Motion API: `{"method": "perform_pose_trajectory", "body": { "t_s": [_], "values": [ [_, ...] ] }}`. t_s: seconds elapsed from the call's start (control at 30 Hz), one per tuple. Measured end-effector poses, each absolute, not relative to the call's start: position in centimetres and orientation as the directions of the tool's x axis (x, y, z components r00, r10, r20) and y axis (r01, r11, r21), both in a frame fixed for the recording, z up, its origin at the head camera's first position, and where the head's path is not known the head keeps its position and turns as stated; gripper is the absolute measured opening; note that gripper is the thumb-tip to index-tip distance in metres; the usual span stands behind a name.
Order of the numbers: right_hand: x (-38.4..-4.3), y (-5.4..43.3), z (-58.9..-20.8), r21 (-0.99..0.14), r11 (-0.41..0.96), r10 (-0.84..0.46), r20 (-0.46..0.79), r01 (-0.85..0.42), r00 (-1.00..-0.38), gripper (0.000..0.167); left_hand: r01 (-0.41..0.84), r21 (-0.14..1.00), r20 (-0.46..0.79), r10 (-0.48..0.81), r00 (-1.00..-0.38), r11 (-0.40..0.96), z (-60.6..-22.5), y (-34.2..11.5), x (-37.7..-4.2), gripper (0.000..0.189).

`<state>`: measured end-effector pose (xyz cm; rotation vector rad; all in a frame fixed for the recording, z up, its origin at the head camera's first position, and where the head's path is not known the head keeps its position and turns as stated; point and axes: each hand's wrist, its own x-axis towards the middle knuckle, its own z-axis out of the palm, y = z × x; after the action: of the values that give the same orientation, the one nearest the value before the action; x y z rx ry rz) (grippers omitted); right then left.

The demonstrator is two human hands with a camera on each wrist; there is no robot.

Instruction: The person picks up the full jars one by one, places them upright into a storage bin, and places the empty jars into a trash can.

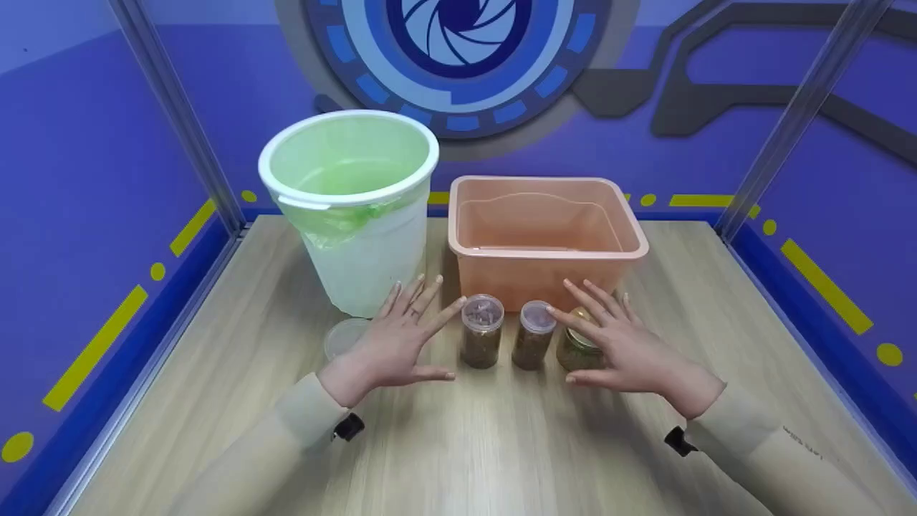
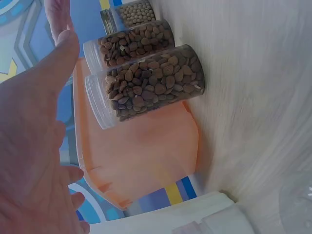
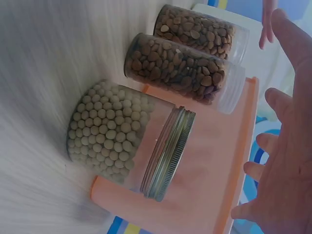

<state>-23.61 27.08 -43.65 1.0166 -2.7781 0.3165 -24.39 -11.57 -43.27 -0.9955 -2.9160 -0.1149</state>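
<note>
Both hands are spread with straight fingers above the table and hold nothing. My left hand [image 1: 396, 344] hovers between a clear round container [image 1: 346, 335] and a clear jar of brown seeds [image 1: 481, 333], partly covering the container. A second, slimmer seed jar [image 1: 534, 337] stands beside the first, both with clear lids. Over the jar at the right end is my right hand [image 1: 630, 349], overlapping it in the head view. The right wrist view shows this jar [image 3: 107, 131] holds pale round balls under a gold metal screw lid [image 3: 168, 153].
Behind the jars sits an orange plastic bin [image 1: 548, 254]. At the back left stands a tall white bucket [image 1: 372, 258] lined with a green bag [image 1: 344, 222]. Blue printed panels [image 1: 86, 179] with metal posts enclose the wooden table [image 1: 458, 451] at the back and sides.
</note>
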Motion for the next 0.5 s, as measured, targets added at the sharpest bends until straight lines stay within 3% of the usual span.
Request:
{"method": "perform_pose_trajectory", "body": {
  "t_s": [0.13,0.3,0.4,0.5],
  "values": [
    [-23.9,27.5,-43.8,-0.212,0.757,-0.564,0.265,-0.617,-0.782,0.1,0.568,0.205,0.091,0.562,-0.822,0.797,-43.0,-11.3,-25.0,0.104],
    [-24.6,28.5,-44.9,-0.425,0.703,-0.462,0.338,-0.571,-0.82,0.106,0.413,0.528,0.081,0.44,-0.894,0.742,-42.7,-10.6,-26.4,0.099],
    [-24.9,29.3,-46.0,-0.559,0.639,-0.379,0.369,-0.528,-0.849,0.109,0.271,0.738,0.06,0.34,-0.939,0.618,-42.5,-10.0,-27.6,0.092],
    [-25.0,30.1,-47.2,-0.68,0.58,-0.294,0.34,-0.449,-0.893,0.111,0.108,0.913,0.009,0.244,-0.97,0.394,-42.1,-9.3,-28.9,0.082]
  ]
}}
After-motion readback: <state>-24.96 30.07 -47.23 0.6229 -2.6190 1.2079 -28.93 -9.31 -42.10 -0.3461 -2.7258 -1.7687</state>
